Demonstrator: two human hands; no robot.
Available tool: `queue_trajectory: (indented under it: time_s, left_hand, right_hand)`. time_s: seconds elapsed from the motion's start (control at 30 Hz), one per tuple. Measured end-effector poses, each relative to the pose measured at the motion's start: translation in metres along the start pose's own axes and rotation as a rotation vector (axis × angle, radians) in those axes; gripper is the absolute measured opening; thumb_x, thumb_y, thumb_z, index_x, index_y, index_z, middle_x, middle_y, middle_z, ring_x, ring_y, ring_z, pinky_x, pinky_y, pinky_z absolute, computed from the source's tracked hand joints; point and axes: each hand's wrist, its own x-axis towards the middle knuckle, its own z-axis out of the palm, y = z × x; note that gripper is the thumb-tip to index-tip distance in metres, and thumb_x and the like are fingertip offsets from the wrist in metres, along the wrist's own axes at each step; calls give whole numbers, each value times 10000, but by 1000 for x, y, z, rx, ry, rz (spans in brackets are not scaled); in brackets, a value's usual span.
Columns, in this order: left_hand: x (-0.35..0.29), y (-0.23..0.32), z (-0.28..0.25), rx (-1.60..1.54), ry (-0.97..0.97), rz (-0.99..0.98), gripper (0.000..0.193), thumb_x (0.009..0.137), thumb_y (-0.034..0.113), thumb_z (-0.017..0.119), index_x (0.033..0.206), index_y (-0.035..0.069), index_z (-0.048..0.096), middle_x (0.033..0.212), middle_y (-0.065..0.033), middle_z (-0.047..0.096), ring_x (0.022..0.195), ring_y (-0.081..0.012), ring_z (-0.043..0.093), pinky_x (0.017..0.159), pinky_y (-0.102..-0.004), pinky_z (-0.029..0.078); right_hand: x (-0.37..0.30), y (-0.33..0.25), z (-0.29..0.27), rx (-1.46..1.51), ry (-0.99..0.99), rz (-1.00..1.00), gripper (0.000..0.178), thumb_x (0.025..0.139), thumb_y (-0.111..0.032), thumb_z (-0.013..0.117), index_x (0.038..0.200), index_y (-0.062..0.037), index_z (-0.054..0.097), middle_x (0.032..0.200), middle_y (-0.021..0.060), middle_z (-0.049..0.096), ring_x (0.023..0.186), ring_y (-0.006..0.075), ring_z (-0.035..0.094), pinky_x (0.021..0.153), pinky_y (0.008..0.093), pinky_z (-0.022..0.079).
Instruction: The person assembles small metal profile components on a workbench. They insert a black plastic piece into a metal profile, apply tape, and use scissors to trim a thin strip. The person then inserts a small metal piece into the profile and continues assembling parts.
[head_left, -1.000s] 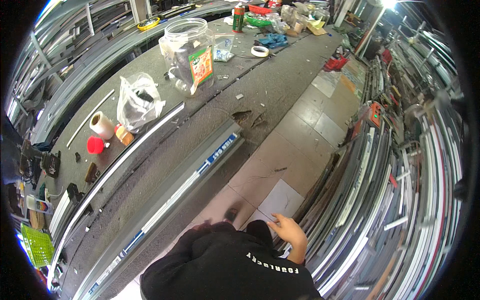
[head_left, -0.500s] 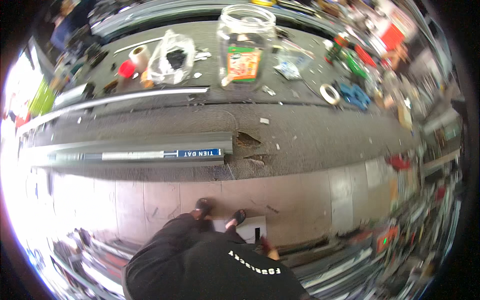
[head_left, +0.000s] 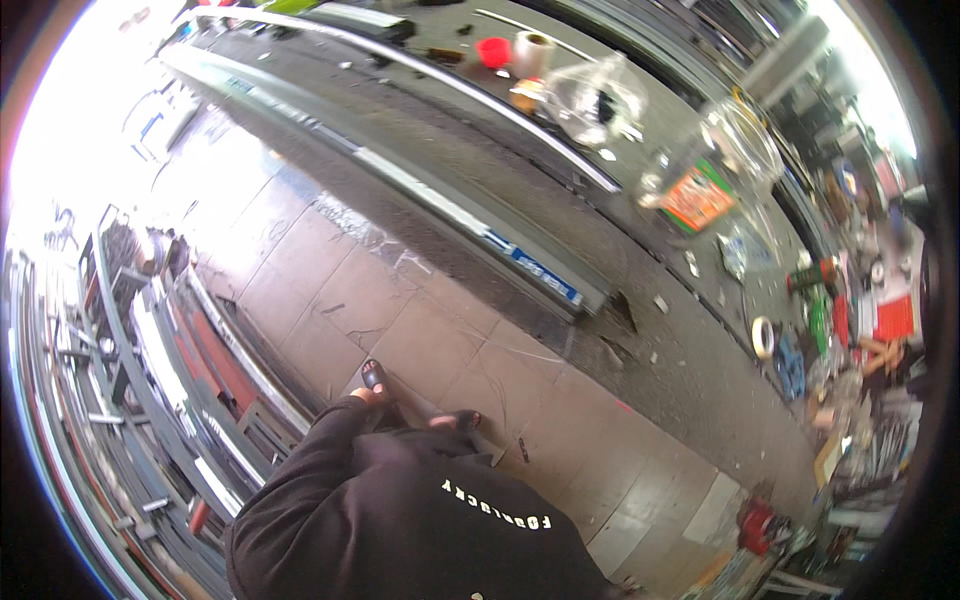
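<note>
My left arm in a black sleeve [head_left: 305, 450] hangs down at the lower left. A small patch of skin at its cuff, beside a sandalled foot [head_left: 373, 376], seems to be my left hand [head_left: 361, 394]; its fingers cannot be made out, nor whether it holds anything. My right hand is not visible. Nearest on the workbench lies a long grey metal profile [head_left: 440, 213] with a blue and white label strip. Behind it runs a thinner, shiny strip [head_left: 470, 92]. A clear plastic jar [head_left: 745, 145] with an orange and green label stands farther back.
Clear plastic bags [head_left: 590, 105], a white roll [head_left: 532, 54], a red cup [head_left: 493, 52], a tape roll [head_left: 763, 338] and blue gloves [head_left: 790, 367] lie on the bench. Racked metal bars [head_left: 215, 400] line my left. Tiled floor [head_left: 410, 330] runs between, with a red tool [head_left: 760, 525] at lower right.
The view has turned toward the left, so the bench now runs diagonally and more racked bars and floor show. Both feet appear in changed positions. No object is seen taken or released.
</note>
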Motion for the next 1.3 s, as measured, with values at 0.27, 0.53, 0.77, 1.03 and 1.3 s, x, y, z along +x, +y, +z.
queue_trajectory:
  time_s: [0.27,0.53,0.77,1.03,1.3]
  left_hand:
    - [34,-90,-77,221,271,285,457,927,491,525,1233,195,692,1189,-162,697,1019,-287,683,888,-423,517]
    - [-40,-155,-185,-295,-187,-39,589,899,553,551,1266,103,645,1117,-215,691,909,-324,701,786,-472,555]
    - [-7,-196,-179,-283,-105,342,538,867,520,616,1218,117,678,1150,-189,709,1038,-378,685,863,-429,528]
    - [58,-237,-228,-729,-61,334,512,843,476,671,1233,144,690,1137,-104,733,908,-267,680,784,-406,532]
    - [64,-271,-406,-1271,443,166,831,863,639,639,1384,-3,551,1372,-245,589,1242,-341,587,1038,-426,449]
  right_hand:
    - [-4,-106,130,-332,-130,-164,392,1013,-370,530,1227,-68,662,1153,67,683,1003,197,623,884,367,489]
    - [-33,-186,289,-932,-408,-560,391,1012,-344,530,1222,-42,661,1146,88,676,1034,205,614,935,363,482]
    - [-25,-283,466,-481,-949,-209,357,1004,-325,566,1141,-31,715,1028,-32,690,894,93,599,825,277,495]
    - [-12,-392,654,-1113,-581,-137,352,1012,-332,556,1007,-13,706,875,83,720,690,156,627,655,329,521]
    - [8,-509,901,-1641,-482,-245,395,1005,-371,547,921,-4,666,741,171,709,533,217,648,458,371,481]
